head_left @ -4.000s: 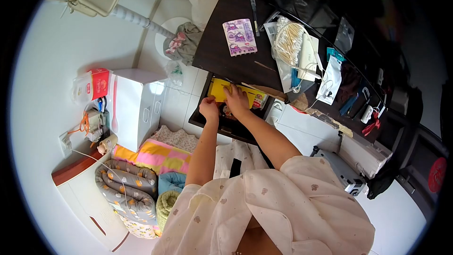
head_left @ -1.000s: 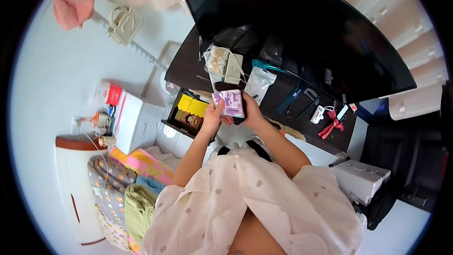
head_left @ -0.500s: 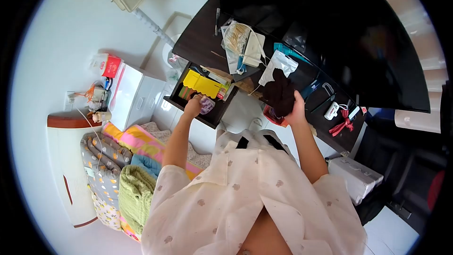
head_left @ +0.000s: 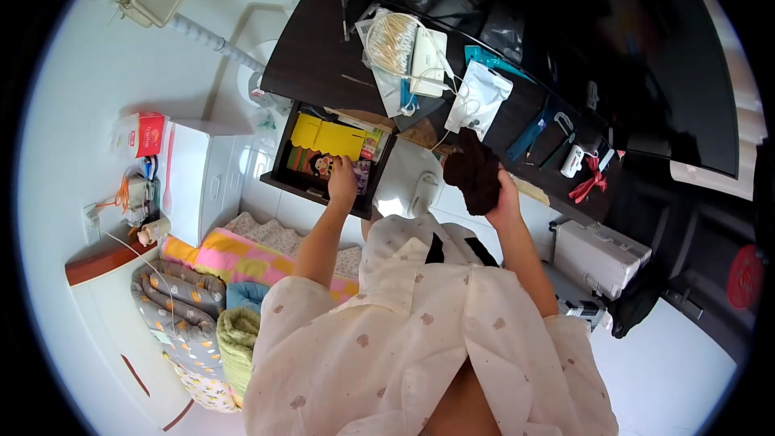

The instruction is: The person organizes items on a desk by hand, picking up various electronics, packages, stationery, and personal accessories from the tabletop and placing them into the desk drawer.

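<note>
My right hand (head_left: 507, 199) is closed around a bunched dark brown cloth (head_left: 475, 173) with a fuzzy look, held above the floor just in front of the desk. My left hand (head_left: 342, 183) reaches into an open dark drawer (head_left: 300, 186), its fingers bent down and close together. Beside the fingertips lies a flat item with a black-haired cartoon figure (head_left: 320, 164); whatever is between the fingers is hidden. A purple patterned item (head_left: 360, 177) lies just right of this hand. Farther back in the drawer is a yellow scallop-edged piece (head_left: 327, 137).
On the dark desk (head_left: 311, 56) lie cotton swabs (head_left: 392, 39), a white box (head_left: 429, 63), a white pouch (head_left: 479, 97) and a red ribbon (head_left: 588, 181). A large black screen (head_left: 613, 56) stands behind. White drawers (head_left: 211, 178) are at left, a silver case (head_left: 601, 254) at right.
My left hand has shifted right within the drawer, uncovering the cartoon figure. My right hand still holds the brown cloth; a reddish item below it no longer shows. The view has shifted.
</note>
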Action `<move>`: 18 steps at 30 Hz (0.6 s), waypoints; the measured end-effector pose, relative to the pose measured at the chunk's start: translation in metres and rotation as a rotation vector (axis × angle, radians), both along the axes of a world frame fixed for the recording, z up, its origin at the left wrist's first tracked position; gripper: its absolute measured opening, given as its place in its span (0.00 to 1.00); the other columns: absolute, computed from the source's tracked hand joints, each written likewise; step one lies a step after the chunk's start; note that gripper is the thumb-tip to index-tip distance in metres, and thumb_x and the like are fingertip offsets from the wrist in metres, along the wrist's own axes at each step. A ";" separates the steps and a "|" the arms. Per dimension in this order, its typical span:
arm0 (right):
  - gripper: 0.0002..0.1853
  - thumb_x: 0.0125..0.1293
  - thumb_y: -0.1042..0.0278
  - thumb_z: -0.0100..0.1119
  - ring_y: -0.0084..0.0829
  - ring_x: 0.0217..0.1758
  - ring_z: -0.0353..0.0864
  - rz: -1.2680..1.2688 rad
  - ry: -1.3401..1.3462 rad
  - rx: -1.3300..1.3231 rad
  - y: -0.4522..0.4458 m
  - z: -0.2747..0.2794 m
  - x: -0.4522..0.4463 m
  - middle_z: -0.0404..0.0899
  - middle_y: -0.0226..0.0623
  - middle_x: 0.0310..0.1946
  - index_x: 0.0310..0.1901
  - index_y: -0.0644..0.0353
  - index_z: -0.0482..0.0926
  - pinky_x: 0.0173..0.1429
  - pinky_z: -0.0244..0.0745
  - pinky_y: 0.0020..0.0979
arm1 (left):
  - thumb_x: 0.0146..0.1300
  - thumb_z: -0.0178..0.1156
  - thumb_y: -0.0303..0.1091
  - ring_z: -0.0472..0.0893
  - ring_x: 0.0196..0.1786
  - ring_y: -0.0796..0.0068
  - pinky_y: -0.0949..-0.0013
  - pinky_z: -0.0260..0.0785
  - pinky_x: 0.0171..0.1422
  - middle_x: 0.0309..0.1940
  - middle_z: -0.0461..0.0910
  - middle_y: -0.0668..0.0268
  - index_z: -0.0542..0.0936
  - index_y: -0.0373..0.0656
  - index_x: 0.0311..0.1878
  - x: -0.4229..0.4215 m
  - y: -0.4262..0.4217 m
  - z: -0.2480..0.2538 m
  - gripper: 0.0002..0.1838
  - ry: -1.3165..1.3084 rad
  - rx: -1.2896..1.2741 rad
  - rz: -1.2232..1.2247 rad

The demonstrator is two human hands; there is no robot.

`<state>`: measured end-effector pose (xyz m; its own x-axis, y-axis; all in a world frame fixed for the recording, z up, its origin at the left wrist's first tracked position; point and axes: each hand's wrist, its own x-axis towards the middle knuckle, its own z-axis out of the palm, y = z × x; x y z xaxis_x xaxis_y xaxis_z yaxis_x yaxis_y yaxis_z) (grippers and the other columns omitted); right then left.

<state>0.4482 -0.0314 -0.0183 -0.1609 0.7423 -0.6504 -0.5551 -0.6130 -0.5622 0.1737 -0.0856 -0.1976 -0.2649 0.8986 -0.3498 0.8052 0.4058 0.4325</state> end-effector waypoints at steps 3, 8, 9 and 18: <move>0.20 0.56 0.66 0.42 0.30 0.49 0.69 -0.045 0.012 -0.020 -0.002 0.002 -0.007 0.69 0.33 0.47 0.52 0.57 0.64 0.55 0.64 0.31 | 0.50 0.50 0.27 0.68 0.46 0.49 0.57 0.68 0.44 0.46 0.62 0.47 0.67 0.42 0.48 0.000 -0.013 -0.014 0.19 -0.009 -0.052 -0.223; 0.20 0.56 0.66 0.42 0.31 0.49 0.69 -0.069 0.030 -0.019 -0.001 0.005 -0.013 0.69 0.33 0.47 0.52 0.57 0.64 0.54 0.64 0.32 | 0.47 0.51 0.30 0.62 0.50 0.41 0.58 0.64 0.50 0.56 0.48 0.41 0.64 0.43 0.55 0.008 -0.019 -0.032 0.26 0.051 -0.022 -0.296; 0.20 0.56 0.66 0.42 0.31 0.49 0.69 -0.071 0.007 -0.023 -0.001 0.006 -0.014 0.69 0.33 0.47 0.52 0.57 0.64 0.54 0.64 0.32 | 0.47 0.51 0.31 0.59 0.52 0.40 0.56 0.61 0.52 0.57 0.47 0.39 0.66 0.44 0.53 0.008 -0.020 -0.034 0.25 0.074 -0.046 -0.341; 0.18 0.60 0.62 0.41 0.32 0.51 0.68 -0.078 0.052 -0.001 -0.003 -0.007 -0.010 0.68 0.35 0.49 0.52 0.56 0.64 0.57 0.63 0.34 | 0.44 0.58 0.39 0.51 0.60 0.44 0.53 0.48 0.60 0.53 0.60 0.43 0.77 0.46 0.40 -0.021 -0.014 -0.037 0.17 -0.177 -0.009 -0.546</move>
<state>0.4379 -0.0342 -0.0249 -0.1361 0.7532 -0.6436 -0.6296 -0.5673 -0.5308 0.1524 -0.0991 -0.2345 0.2998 0.8856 -0.3548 0.8148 -0.0442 0.5781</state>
